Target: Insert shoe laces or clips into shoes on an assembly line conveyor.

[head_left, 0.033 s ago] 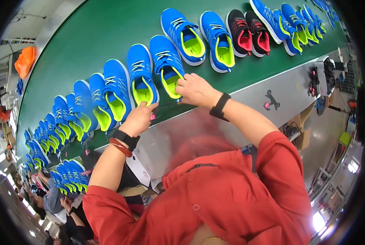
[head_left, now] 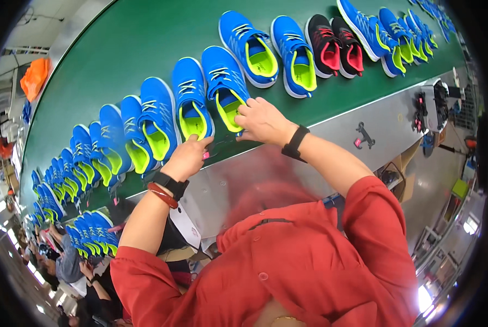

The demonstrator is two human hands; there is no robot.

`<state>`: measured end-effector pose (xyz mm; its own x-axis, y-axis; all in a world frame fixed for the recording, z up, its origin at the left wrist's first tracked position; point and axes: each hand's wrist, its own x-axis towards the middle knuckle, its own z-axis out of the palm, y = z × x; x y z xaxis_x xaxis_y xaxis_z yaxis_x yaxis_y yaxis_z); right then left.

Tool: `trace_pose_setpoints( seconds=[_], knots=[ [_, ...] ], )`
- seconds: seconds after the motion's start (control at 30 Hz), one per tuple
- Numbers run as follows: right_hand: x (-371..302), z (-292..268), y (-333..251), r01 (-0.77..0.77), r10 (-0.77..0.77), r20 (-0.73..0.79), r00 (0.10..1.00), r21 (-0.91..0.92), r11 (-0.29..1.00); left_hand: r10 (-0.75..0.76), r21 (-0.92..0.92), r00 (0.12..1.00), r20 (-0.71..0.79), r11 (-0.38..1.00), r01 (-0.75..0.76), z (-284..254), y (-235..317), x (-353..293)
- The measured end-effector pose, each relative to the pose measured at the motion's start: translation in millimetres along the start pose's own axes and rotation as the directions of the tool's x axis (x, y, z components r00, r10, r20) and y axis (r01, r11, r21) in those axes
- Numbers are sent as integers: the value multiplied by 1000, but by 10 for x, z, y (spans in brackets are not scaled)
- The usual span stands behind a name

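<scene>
Little's changing, handling's continuing: right hand (head_left: 263,121) is clamping its grip on blue-and-lime mesh shoe (head_left: 222,82) along flat green desk (head_left: 145,43), left hand (head_left: 187,157) is sitting by adjacent blue-and-lime lace-up (head_left: 191,97), can't tell its grip.

shoe factory | rows of blue sneakers (head_left: 157,106) | long green worktop (head_left: 118,60) | co-workers (head_left: 69,264)

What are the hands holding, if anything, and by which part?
Right hand: a blue shoe, by the heel collar. Left hand: at the heel of the neighbouring shoe; grip cannot be told.
</scene>
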<state>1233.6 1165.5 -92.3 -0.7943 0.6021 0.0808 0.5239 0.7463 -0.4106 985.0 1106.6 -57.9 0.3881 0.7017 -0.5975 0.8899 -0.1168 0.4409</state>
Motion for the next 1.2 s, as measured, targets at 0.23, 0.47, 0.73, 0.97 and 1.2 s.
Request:
trace_pose_setpoints(
  seconds=[0.23,0.47,0.73,0.97,1.2],
  knots=[
    [117,-179,-94,68,-61,76,995,-93,993,-17,-21,1000,-4,1000,17,32,22,61],
    [206,-58,-150,90,-68,140,988,-161,983,-51,-75,998,-24,996,49,66,11,63],
    [168,147,39,-37,63,-162,985,157,987,75,-207,907,-415,963,-174,206,101,-51],
    [-899,-528,242,-196,279,-301,912,276,941,182,376,864,-469,926,9,-172,413,17],
    [-3019,-1167,1175,-784,802,-189,567,175,595,154,48,779,-608,986,-158,-179,1166,975]
  ],
)
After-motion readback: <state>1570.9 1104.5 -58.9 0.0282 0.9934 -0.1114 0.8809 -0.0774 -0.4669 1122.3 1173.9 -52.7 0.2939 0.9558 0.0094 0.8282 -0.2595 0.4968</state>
